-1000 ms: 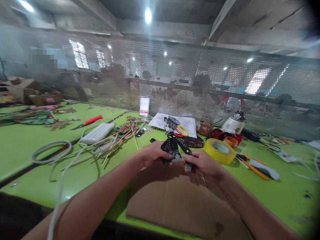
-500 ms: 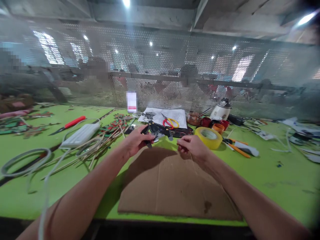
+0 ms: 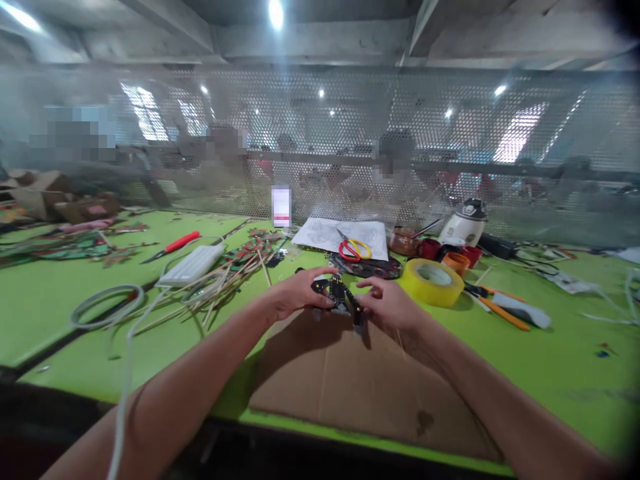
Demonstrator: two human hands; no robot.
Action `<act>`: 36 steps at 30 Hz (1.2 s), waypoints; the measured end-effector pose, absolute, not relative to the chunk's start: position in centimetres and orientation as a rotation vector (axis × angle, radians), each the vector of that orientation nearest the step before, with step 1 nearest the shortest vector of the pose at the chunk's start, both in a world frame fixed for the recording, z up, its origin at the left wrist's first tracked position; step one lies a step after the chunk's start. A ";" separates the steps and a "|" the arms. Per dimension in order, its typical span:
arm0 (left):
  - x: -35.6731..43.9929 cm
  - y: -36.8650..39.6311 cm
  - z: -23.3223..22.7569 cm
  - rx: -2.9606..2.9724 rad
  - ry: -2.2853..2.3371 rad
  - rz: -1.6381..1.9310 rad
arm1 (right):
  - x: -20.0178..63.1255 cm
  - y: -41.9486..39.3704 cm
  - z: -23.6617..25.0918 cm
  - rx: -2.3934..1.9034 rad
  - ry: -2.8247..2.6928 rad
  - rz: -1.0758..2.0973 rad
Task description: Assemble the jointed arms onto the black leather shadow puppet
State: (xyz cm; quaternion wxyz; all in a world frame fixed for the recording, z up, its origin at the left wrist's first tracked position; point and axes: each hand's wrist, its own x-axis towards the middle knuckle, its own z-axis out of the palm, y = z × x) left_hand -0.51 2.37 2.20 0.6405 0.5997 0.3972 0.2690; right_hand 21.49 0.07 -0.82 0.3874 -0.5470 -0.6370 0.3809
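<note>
Head view: green worktable point(image 3: 60, 300), cardboard sheet point(image 3: 360, 387) at near edge, perforated mesh screen point(image 3: 350, 133) behind. Black cutout piece point(image 3: 336, 295) above cardboard's far edge, pinched between left hand point(image 3: 300, 293) and right hand point(image 3: 390, 305), fingers clamped on it.

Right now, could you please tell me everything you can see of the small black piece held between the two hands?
The black piece is a small, flat, dark cut-out with thin limb-like parts branching from it and pale dots along them; it looks like painted card or leather, though blur hides finer detail. It is held just above the far edge of the cardboard sheet. The left hand grips its left side, and the right hand pinches its right, lower end.
</note>
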 end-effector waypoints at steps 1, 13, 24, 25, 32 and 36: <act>-0.5 2.2 2.4 1.371 0.906 0.602 | 21.3 0.0 -1.1 -1.387 -1.602 1.037; -3.6 -0.6 1.4 1.948 1.252 0.642 | 19.5 -1.0 -2.3 -1.267 -1.696 0.956; -4.3 -6.8 0.0 2.609 1.213 0.789 | 18.7 -1.8 -2.2 -1.379 -1.870 0.638; -4.2 -7.5 -0.2 2.638 1.143 0.740 | 18.6 -2.0 -2.1 -1.404 -1.874 0.627; -5.0 -10.5 -0.8 2.745 1.018 0.415 | 18.3 -2.4 -2.1 -1.471 -1.931 0.571; -5.2 -10.9 -1.2 2.730 1.062 0.384 | 18.5 -2.3 -2.5 -1.452 -1.946 0.587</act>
